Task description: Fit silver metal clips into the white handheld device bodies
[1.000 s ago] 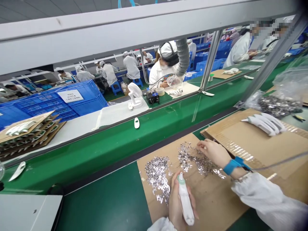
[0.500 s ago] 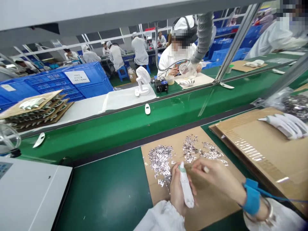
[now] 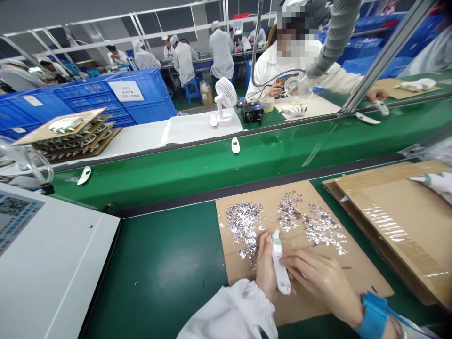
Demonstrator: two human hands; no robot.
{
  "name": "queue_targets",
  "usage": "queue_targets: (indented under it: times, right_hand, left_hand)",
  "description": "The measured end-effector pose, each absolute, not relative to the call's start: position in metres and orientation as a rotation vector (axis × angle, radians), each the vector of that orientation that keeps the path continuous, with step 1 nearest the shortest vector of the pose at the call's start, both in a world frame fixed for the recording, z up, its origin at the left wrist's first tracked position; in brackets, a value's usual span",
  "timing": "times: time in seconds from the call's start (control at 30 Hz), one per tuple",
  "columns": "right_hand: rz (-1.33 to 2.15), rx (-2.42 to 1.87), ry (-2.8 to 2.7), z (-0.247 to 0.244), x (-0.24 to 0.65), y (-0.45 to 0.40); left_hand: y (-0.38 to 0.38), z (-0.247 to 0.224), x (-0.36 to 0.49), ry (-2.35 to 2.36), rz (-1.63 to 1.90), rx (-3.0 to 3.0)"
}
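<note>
My left hand (image 3: 265,270) is wrapped round a white ear thermometer (image 3: 280,273) with a pale green collar and a narrow probe tip pointing away from me. The thermometer is tilted over a cardboard sheet (image 3: 247,296). At its right side, the pinched fingertips of my right hand (image 3: 321,280) touch the body near the middle. Whatever small part those fingers may hold is hidden. Just beyond both hands lie piles of small shiny metal pieces, one at left (image 3: 243,219) and another at right (image 3: 321,228).
Stacked cardboard (image 3: 399,197) at right bears a thermometer (image 3: 436,183). A white box (image 3: 49,263) stands at left. Behind runs a green conveyor belt (image 3: 176,172) carrying white casings (image 3: 235,145). Across it, a person (image 3: 293,61) in white reaches toward the belt. A blue strap and cord trail from my right wrist.
My right hand has moved left and down from above the cardboard to the thermometer's side. My view has shifted, and the person opposite has stretched an arm to the belt with a white casing.
</note>
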State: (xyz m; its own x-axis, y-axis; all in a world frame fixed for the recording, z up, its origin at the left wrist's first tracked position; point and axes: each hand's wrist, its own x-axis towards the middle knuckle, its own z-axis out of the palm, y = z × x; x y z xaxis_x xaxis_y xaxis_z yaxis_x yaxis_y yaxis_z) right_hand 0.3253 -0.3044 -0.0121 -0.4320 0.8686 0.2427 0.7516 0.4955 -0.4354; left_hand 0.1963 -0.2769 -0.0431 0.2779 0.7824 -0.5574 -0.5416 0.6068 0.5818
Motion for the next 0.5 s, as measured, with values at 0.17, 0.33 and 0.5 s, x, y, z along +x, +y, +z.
queue_targets:
  times: [0.17,0.33,0.5]
  right_hand:
    - [0.219,-1.248,-2.209,-0.012,0.327,-0.304]
    - [0.214,-1.244,-2.242,-0.018,0.324,-0.306]
    - [0.642,-1.351,-2.193,-0.006,0.327,-0.302]
  left_hand:
    - [-0.278,-0.04,0.196,0.905,0.853,0.346]
    - [-0.278,-0.045,0.197,0.919,0.889,0.343]
    - [-0.277,-0.048,0.196,0.884,0.902,0.334]
